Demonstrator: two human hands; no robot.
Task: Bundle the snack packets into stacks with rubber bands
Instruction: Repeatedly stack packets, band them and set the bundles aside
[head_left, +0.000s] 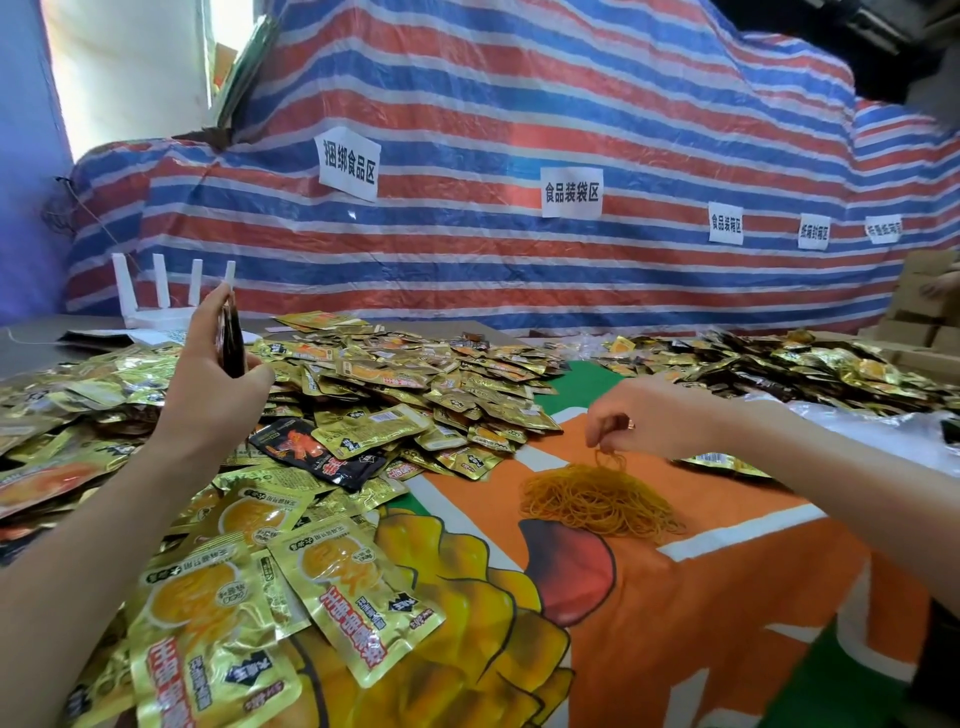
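Packets (389, 374) are lying in a broad gold heap over the table (701, 623), spreading below, beside and beyond the left grip (218, 369). That grip is holding a thin stack (232, 340) of dark packets, standing it on edge and lifting it clear of the heap. The thumb is sitting at the stack's lower end and the fingers are running up its side. Just below this grip and a little toward the other one, a black packet (317, 447) is resting on top of the gold ones.

Well apart from it, the right grip (639, 415) is hanging over bare orange cloth with its fingers pointing down. It is narrow, pinching a single band (610, 458). The band is dangling straight beneath the fingertips, its lower end reaching the top of the pile of bands (597, 501). That pile is sitting directly under the grip, on the cloth. The heap's edge is running between the two grips, nearer the left one.

Beyond the right grip a second heap (779, 364) is stretching off, with crumpled clear plastic (883, 431) lying beside the forearm. Past the left grip a white router (156, 296) is pointing its four antennas up. A striped tarp (519, 270) is rising behind everything, carrying paper labels (349, 163).
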